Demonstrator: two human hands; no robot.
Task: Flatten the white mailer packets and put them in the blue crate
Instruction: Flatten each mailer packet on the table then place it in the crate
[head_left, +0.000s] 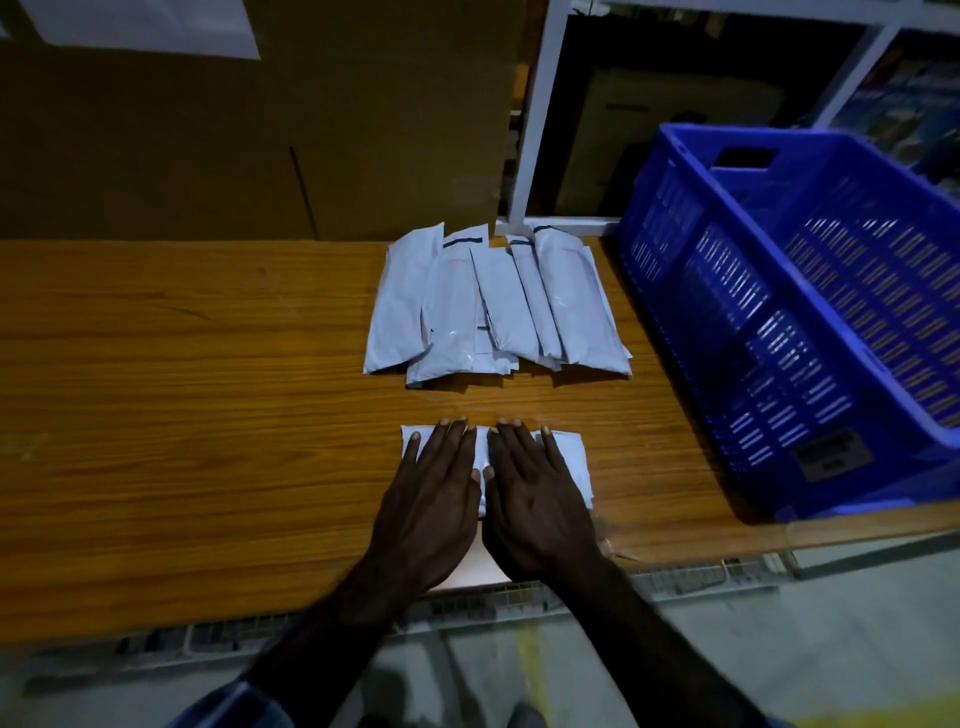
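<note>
- Dim storeroom light falls on a wooden worktop (182, 389) backed by brown cardboard boxes (234, 145) and a white shelf frame (535, 119).
- One white mailer packet (569, 457) lies flat at the worktop's near edge, its long axis running left to right across the person's front.
- Both hands lie on this packet, palms down, fingers straight and spread, side by side with thumbs nearly touching.
- The left hand (431, 499) covers the packet's left half; the right hand (535, 499) covers its right half. Neither grips it; they press it flat.
- Beyond the packet, farther from the person, a loose pile of white mailers (493, 306) waits, overlapping, their long axes pointing away from the person.
- A blue crate (779, 322) stands to the right of the packet and slightly beyond it, at the worktop's right end; its visible interior shows no packets.
- Because the crate lies on the packet's right, the right hand is nearer to it and seems better placed to carry the packet across.
- Lifting would first call for fingers to curl under an edge.
</note>
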